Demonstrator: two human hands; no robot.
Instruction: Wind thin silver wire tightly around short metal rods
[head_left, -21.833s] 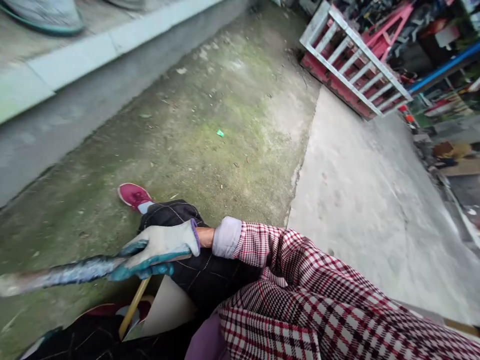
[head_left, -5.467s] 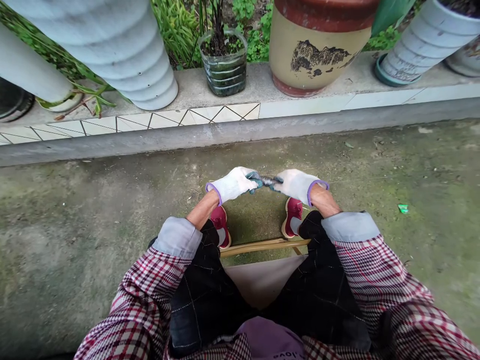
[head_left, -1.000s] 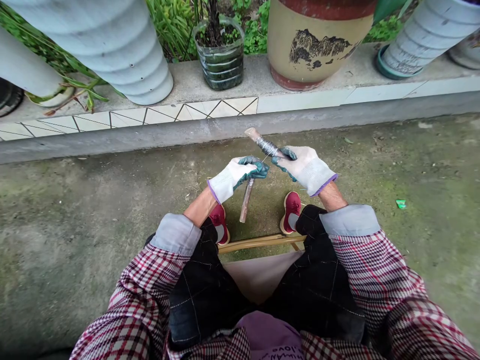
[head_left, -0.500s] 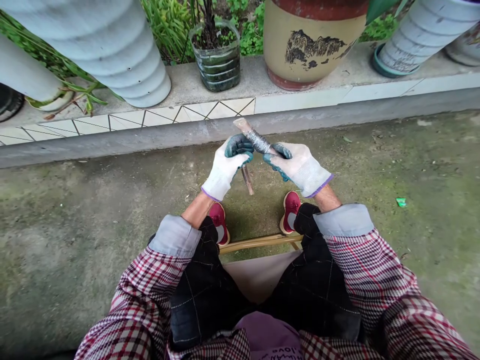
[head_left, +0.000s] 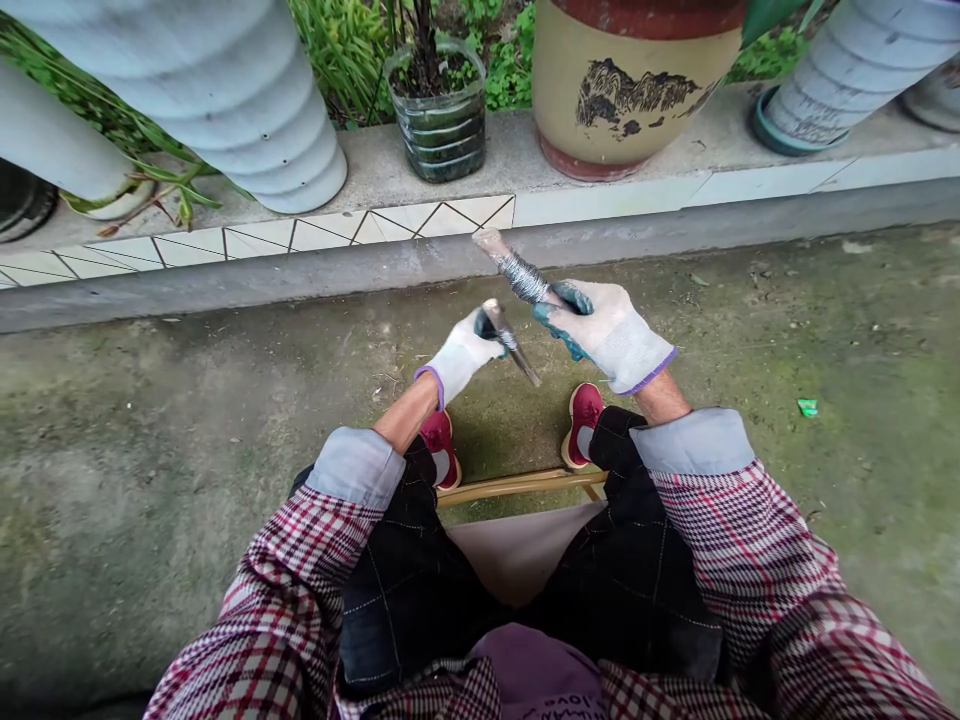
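Mossy concrete floor [head_left: 225,390], bordered on the far side by a ledge [head_left: 510,150] lined with pots [head_left: 247,110].
At left, a short stick [head_left: 517,352], banded with silvery wire, is held at a tilt by the gloved left hand [head_left: 466,350], its fingers curled closed on it. Just beyond and right, a wire-wound stick [head_left: 525,280] is gripped firmly at its near end by the gloved right hand [head_left: 600,320]; its wound part is left uncovered. Farther right, a green scrap [head_left: 807,407] is seen.
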